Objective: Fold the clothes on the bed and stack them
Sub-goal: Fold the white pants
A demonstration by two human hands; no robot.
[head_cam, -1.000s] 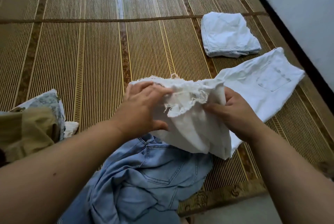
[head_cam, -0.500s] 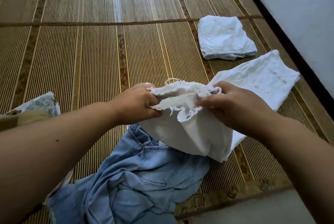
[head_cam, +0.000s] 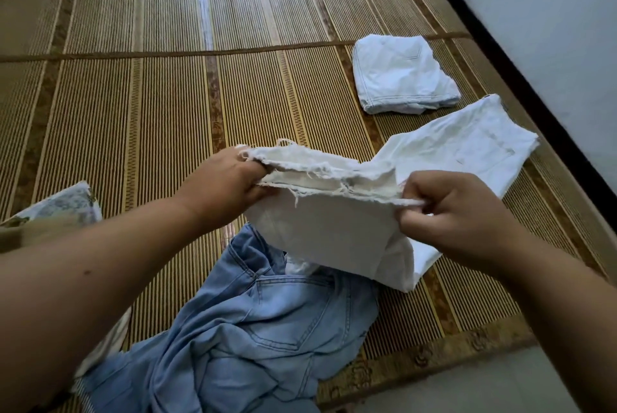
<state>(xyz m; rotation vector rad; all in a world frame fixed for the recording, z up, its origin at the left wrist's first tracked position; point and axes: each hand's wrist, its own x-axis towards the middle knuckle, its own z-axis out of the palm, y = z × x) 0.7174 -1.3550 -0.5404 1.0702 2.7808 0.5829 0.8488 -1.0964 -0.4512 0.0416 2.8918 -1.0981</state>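
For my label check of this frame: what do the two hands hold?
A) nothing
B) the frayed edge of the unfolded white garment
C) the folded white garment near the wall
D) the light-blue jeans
B: the left hand and the right hand each grip the frayed edge of the unfolded white garment, while the light-blue jeans and the folded white garment lie apart from both hands.

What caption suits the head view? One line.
Left hand and right hand hold white garment by frayed hem above jeans.

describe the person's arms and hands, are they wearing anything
The left arm and right arm are bare, with no sleeves in frame. The left hand and right hand wear no gloves, and no rings, watch or bracelet show.
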